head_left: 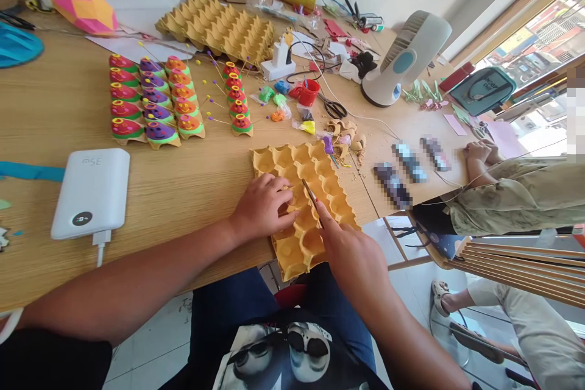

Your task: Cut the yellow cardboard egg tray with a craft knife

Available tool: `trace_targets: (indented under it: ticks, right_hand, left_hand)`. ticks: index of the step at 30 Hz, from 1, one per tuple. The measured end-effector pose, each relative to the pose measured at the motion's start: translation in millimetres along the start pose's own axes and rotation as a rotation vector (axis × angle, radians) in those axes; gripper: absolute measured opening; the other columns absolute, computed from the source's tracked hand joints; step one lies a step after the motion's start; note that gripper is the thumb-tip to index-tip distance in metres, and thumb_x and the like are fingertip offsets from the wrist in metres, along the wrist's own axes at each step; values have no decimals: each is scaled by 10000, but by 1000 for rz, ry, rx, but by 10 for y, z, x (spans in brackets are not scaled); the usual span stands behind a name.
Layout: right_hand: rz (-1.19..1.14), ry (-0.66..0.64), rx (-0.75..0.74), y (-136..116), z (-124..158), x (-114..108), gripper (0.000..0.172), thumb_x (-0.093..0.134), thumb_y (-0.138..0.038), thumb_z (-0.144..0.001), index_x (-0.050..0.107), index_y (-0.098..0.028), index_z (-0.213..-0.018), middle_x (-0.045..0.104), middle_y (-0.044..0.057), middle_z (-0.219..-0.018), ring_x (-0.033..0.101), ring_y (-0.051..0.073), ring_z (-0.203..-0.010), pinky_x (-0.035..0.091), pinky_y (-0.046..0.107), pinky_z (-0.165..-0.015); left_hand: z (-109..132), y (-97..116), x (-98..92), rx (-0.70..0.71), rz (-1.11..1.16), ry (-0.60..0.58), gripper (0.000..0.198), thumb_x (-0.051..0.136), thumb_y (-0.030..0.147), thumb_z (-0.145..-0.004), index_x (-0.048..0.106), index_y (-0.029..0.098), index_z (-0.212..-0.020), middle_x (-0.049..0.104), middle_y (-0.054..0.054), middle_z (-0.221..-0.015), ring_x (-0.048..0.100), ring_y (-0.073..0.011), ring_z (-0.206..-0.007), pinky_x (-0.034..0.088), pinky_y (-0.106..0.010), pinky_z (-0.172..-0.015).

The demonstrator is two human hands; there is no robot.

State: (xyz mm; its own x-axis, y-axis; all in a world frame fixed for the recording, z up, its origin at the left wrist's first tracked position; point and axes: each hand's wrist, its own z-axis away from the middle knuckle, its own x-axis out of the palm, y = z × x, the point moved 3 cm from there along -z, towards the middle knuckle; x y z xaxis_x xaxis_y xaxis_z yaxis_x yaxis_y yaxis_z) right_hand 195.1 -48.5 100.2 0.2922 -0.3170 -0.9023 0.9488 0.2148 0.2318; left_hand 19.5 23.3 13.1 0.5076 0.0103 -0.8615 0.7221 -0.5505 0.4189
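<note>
A yellow-brown egg tray [292, 250] lies at the table's front edge, its near end sticking out over the edge. My left hand [265, 204] rests on the tray's left side, fingers apart and bent over the cups. In my right hand [350, 250] is a thin dark-bladed cutting tool [309, 190], its index finger stretched along it. The blade lies over the middle of the tray, pointing away from me; whether it cuts into the card cannot be made out.
Painted egg-carton pieces [158, 106] stand at the back left, near a second egg tray [219, 27]. A white power bank [94, 192] lies left. Black scissors [335, 108], a red cup [308, 92] and a fan [404, 58] stand beyond. Another person's hands [479, 152] rest at right.
</note>
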Motion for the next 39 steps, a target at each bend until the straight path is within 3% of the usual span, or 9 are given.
trace_targets:
  ticks: [7,14,21,25,29,36,39]
  right_hand:
    - [-18,5,9,-67,-184,-13,646,443,-229,-1066,228,-270,-1674,772,51,-959,740,167,-800,463,236,-615]
    - [-1,14,4,-21,7,37,701,497,-193,-1041,217,-288,-1676,761,37,-939,733,165,-809,463,232,-628]
    - [13,-13,23,-142,-165,-1,687,486,-207,-1037,232,-244,-1675,759,63,-936,738,179,-799,462,240,-616]
    - [33,13,5,-103,-56,29,728,512,-186,-1027,201,-269,-1681,758,49,-921,734,172,-783,463,236,-608]
    - [10,43,8,-38,55,89,691,485,-199,-1050,211,-300,-1677,763,29,-909,729,162,-777,460,230,-616]
    - [-23,36,34,-97,-200,41,602,443,-272,-1078,285,-282,-1658,775,54,-932,744,175,-779,443,236,-596]
    - [-22,53,15,-79,-149,38,607,436,-250,-1078,274,-284,-1662,772,44,-933,741,171,-784,446,241,-607]
  left_hand:
    - [-7,-16,5,8,0,-8,290,659,511,-872,712,226,-862,670,-84,-1184,551,-301,-1064,461,-483,-920]
    - [-4,-3,6,-5,18,11,273,666,491,-864,715,224,-851,672,-88,-1197,548,-302,-1067,464,-485,-927]
    - [-5,-11,7,16,-2,5,296,655,510,-871,715,221,-848,675,-87,-1191,549,-307,-1063,464,-491,-926]
    - [2,-7,5,4,8,20,297,657,514,-871,714,223,-849,672,-88,-1192,545,-304,-1065,459,-489,-940]
    - [0,-13,17,5,14,17,267,665,488,-859,714,226,-852,674,-85,-1197,545,-305,-1074,462,-486,-927]
    - [-8,-14,15,8,13,19,270,666,489,-858,716,225,-842,682,-84,-1176,558,-310,-1068,464,-493,-910]
    - [-8,-5,5,0,21,19,279,669,499,-855,716,224,-842,679,-85,-1176,553,-310,-1069,463,-491,-911]
